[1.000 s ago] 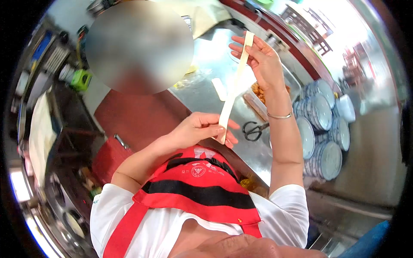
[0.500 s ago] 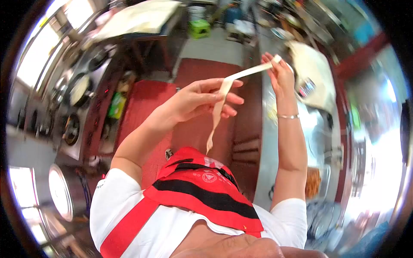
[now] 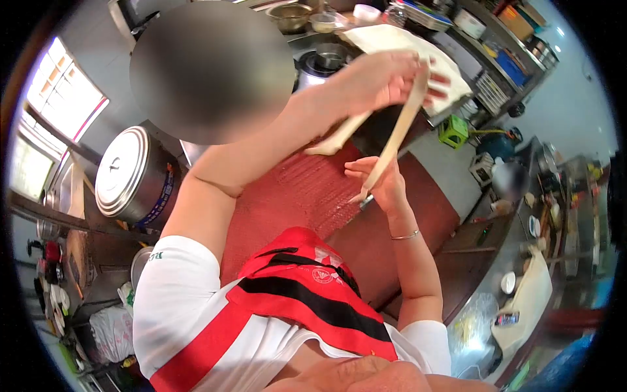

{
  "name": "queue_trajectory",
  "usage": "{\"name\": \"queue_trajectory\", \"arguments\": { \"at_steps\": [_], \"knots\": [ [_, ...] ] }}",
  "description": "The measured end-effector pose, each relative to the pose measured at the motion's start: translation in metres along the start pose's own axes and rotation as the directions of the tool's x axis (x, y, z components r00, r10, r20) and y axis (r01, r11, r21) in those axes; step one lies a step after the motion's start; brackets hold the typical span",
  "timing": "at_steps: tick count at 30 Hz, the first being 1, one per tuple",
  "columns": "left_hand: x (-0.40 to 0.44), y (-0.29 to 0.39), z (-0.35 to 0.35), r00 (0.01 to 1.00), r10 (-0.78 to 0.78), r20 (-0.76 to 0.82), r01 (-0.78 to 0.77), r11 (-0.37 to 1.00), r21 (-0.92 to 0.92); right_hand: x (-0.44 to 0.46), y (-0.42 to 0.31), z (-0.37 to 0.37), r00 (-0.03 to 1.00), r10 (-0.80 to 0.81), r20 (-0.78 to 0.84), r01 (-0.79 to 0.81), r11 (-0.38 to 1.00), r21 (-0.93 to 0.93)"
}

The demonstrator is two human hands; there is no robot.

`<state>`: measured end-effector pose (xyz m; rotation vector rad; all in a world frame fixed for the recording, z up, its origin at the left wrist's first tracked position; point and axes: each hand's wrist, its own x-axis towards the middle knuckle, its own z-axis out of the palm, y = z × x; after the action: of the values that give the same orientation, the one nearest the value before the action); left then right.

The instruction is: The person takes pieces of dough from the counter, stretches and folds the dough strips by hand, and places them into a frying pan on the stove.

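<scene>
A long, flat, pale strip of dough (image 3: pixel 398 127) stretches between my two hands. My left hand (image 3: pixel 405 81) is raised at the top with its fingers somewhat spread, and the strip runs over it, held near the fingers; motion blurs the fingertips. Lower down, my right hand (image 3: pixel 385 183), wearing a bracelet, holds the strip against its palm side, and a short tail sticks out past the fingers. Another length of the dough hangs below my left forearm, its end over the red floor mat (image 3: pixel 294 189).
At the back, a pale cloth (image 3: pixel 418 52) covers a table beside a stove pot (image 3: pixel 331 55). A big lidded pot (image 3: pixel 134 176) stands left. On the right counter lie a phone (image 3: pixel 507 319) and another cloth (image 3: pixel 532 294). A green stool (image 3: pixel 453 130) stands behind.
My view has turned left. My left hand has risen and reached farther across with the dough strip, while my right hand has dropped below it. The strip now slopes steeply down between them.
</scene>
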<state>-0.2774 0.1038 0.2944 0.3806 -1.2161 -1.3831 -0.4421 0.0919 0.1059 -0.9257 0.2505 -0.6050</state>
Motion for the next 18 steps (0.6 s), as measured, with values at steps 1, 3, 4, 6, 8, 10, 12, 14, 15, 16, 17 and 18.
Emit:
{"name": "queue_trajectory", "arguments": {
  "at_steps": [1,3,4,6,8,10,12,14,15,16,17,18],
  "knots": [
    [0.008,0.016,-0.022,0.999,-0.004,-0.044,0.007,0.998,0.062,0.021,0.002,0.006,0.999,0.025,0.036,-0.023,0.998,-0.05],
    [0.019,0.048,-0.077,0.99,0.008,-0.139,0.019,0.982,0.189,0.071,0.003,0.022,0.999,0.017,-0.035,-0.022,0.989,-0.149],
    [0.023,0.061,-0.108,0.982,0.022,-0.185,0.027,0.966,0.256,0.096,0.004,0.028,0.999,-0.048,-0.007,0.046,0.985,-0.167],
    [0.03,0.079,-0.172,0.968,0.067,-0.241,-0.007,0.97,0.242,0.147,0.006,0.027,0.999,-0.038,-0.005,0.036,0.964,-0.264],
    [0.031,0.103,-0.206,0.913,0.021,-0.407,0.07,0.976,0.206,0.198,0.008,0.027,0.999,-0.037,0.0,0.034,0.933,-0.359],
    [0.03,0.114,-0.273,0.915,-0.001,-0.403,0.032,0.997,0.071,0.248,0.013,0.027,0.998,-0.066,0.024,0.07,0.907,-0.415],
    [0.029,0.119,-0.326,0.889,0.135,-0.437,0.055,0.917,0.395,0.298,0.018,0.022,0.997,-0.026,0.074,0.059,0.875,-0.48],
    [0.029,0.123,-0.363,0.859,0.115,-0.498,0.09,0.926,0.368,0.346,0.021,0.02,0.994,0.024,0.11,0.033,0.873,-0.487],
    [0.026,0.123,-0.382,0.836,0.127,-0.534,0.081,0.934,0.348,0.372,0.025,0.018,0.991,0.029,0.132,0.041,0.867,-0.496],
    [0.024,0.126,-0.402,0.814,0.09,-0.574,0.11,0.946,0.304,0.396,0.027,0.019,0.99,0.054,0.128,0.019,0.859,-0.511],
    [0.021,0.126,-0.419,0.792,0.098,-0.603,0.13,0.938,0.322,0.418,0.029,0.02,0.99,0.069,0.122,0.005,0.852,-0.524],
    [0.02,0.127,-0.436,0.77,0.111,-0.628,0.146,0.928,0.342,0.445,0.033,0.018,0.99,0.081,0.118,-0.005,0.842,-0.54]
  ]
}}
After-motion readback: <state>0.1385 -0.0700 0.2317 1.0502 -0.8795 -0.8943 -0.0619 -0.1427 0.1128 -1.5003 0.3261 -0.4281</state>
